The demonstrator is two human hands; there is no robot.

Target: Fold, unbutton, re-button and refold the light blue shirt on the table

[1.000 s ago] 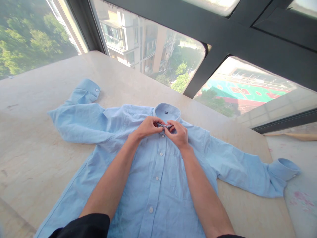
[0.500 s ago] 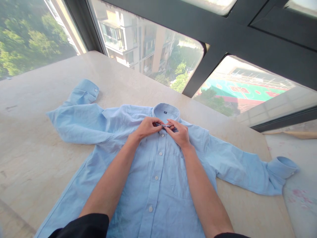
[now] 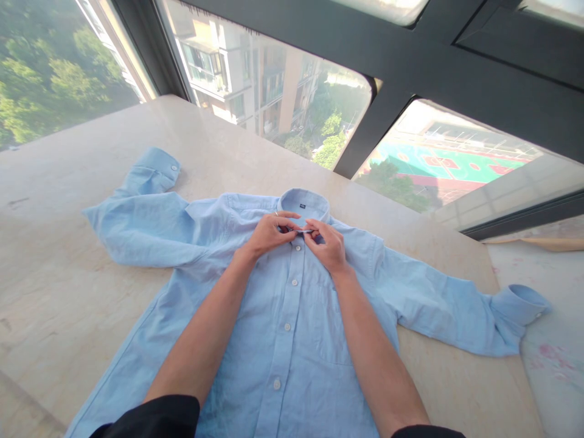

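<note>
A light blue button-up shirt (image 3: 255, 340) lies face up, its sleeves spread to both sides. Its collar (image 3: 314, 199) stands up at the top, with a small dark label inside. Just below, my left hand (image 3: 274, 232) pinches one side of the shirt's collar edge between thumb and fingers; a ring shows on it. Close beside it, my right hand (image 3: 327, 243) pinches the other side of the same edge. The fingertips almost meet and hide whatever is between them. Under the hands, several white buttons (image 3: 294, 282) run down the front placket, fastened. A chest pocket is at right.
The shirt rests on a pale stone sill (image 3: 55, 292). Dark window frames (image 3: 438, 67) edge it at the back, with trees, buildings and a sports court outside. A pale floral cloth (image 3: 554, 359) lies at the right, beneath the right cuff (image 3: 520, 304).
The left hand's index finger has lifted and straightened a little over the collar edge. Both hands stay at the collar, and the view has shifted slightly.
</note>
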